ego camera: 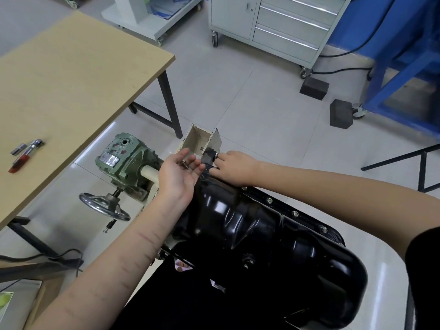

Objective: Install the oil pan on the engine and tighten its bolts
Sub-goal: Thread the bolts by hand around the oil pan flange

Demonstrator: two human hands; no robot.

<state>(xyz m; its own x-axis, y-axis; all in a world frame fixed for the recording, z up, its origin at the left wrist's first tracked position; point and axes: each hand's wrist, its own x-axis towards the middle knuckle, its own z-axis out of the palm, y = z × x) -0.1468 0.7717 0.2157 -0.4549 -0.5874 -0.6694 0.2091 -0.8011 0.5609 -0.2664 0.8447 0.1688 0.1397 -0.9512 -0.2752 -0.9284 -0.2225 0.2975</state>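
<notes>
Ratchet [28, 151]: lies on the tan table [78, 75] at far left, well apart from the engine — out of reach of either hand as they are now, so any bolt started at this end can only be run in by finger; left that way it could work loose.
Handwheel [104, 206]: sits on the green gearbox [123, 160] of the stand, just left of the left forearm; a knock from that arm might turn the engine while bolts are loose.
Left hand [177, 171]: palm up, fingers loosely cupped around spare bolts [184, 164] resting in it, held at the far end of the pan; the cup is shallow — a tilt of the wrist would spill them to the tiled floor.
Right hand [232, 166]: fingers curled at the pan's far end, apparently pinching a bolt there, though the fingertips are hidden and I cannot tell for sure; started blind, a bolt could cross-thread.
Oil pan [262, 234]: black, seated on the engine, running from the hands toward the near right.
Flange bolts [295, 213]: several sit along the right flange; whether they are tight cannot be judged, and uneven tightening would risk pinching the seal.
</notes>
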